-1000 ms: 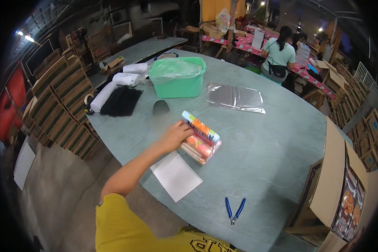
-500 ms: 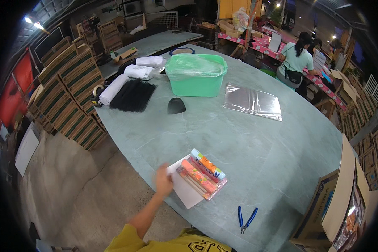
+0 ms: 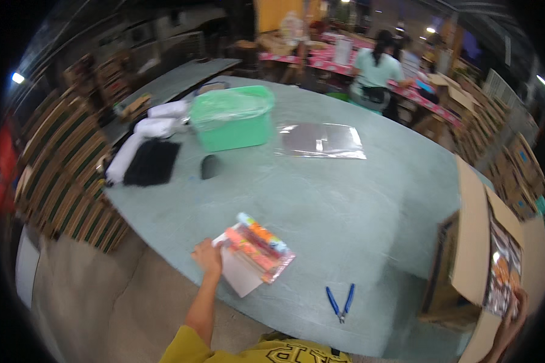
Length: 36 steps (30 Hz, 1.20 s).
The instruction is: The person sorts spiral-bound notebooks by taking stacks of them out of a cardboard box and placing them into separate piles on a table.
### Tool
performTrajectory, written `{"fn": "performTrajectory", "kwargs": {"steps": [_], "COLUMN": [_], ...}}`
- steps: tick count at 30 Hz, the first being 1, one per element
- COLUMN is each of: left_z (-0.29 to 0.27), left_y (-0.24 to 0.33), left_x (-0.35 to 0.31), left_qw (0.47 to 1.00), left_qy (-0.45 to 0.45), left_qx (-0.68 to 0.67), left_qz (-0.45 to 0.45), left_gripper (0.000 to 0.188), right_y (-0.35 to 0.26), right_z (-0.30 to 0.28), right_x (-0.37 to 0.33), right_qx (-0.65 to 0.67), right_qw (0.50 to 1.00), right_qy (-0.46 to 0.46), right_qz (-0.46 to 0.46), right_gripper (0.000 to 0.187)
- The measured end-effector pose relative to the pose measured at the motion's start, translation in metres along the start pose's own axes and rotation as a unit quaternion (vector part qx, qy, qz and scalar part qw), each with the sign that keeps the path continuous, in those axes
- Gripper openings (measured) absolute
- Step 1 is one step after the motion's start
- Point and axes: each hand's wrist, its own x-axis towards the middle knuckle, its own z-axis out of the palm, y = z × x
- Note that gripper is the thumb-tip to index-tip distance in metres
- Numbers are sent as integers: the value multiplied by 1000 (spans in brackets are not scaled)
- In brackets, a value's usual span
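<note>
White paper (image 3: 238,276), beside left fingers (image 3: 202,248), beneath packet (image 3: 263,249)

Green tub (image 3: 237,133) between 3 white bundles (image 3: 156,127) and clear plastic sheets (image 3: 324,142)

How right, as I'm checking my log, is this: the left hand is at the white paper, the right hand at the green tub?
Wrong about the right hand: the head view shows it at the open cardboard box. The left hand is at the white paper.

A yellow short-sleeved shirt (image 3: 242,356) bears dark-outlined block lettering (image 3: 297,354) across its front.
</note>
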Motion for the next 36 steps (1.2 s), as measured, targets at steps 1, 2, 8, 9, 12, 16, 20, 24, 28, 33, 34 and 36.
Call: {"fn": "performTrajectory", "kwargs": {"steps": [1,2,8,9,12,16,20,24,28,33,34,36], "left_z": [5,11,-2,-11,10,-42,-195,-288,-317,-302,-300,-297], "left_y": [-7,-11,-23,-17,-41,-65,127,324,438,476,477,475], "left_x": [-5,-4,17,20,35,93,52,-163,-299,-343,-344,-349], "left_qw": [999,998,979,981,977,980,912,775,556,577,584,601], "left_qy": [23,45,56,34,-11,99,294,144,35,85,87,81], "left_qx": [27,45,193,186,199,105,-148,-393,-419,-385,-397,-415], "left_qz": [-13,-13,-43,-52,-78,-136,245,473,717,715,702,679], "left_gripper": [38,37,30,32,44,42,28,34,39,34,34,33], "right_y": [17,6,10,20,54,84,144,153,162,146,145,139], "right_z": [-4,0,34,35,34,26,59,83,76,29,22,12], "right_x": [-8,-14,-23,-29,-50,-57,-55,-52,-57,-32,-15,27], "right_qx": [8,-13,-56,-32,-58,-110,-101,-100,-96,61,110,209], "right_qw": [997,992,990,994,998,984,978,962,947,938,916,858], "right_qy": [-39,-18,-46,-34,-10,57,79,133,45,-117,-150,-233], "right_qz": [71,121,117,100,-12,-128,-163,-214,-303,-319,-355,-408], "right_gripper": [28,25,19,17,19,32,47,49,46,43,42,38]}}
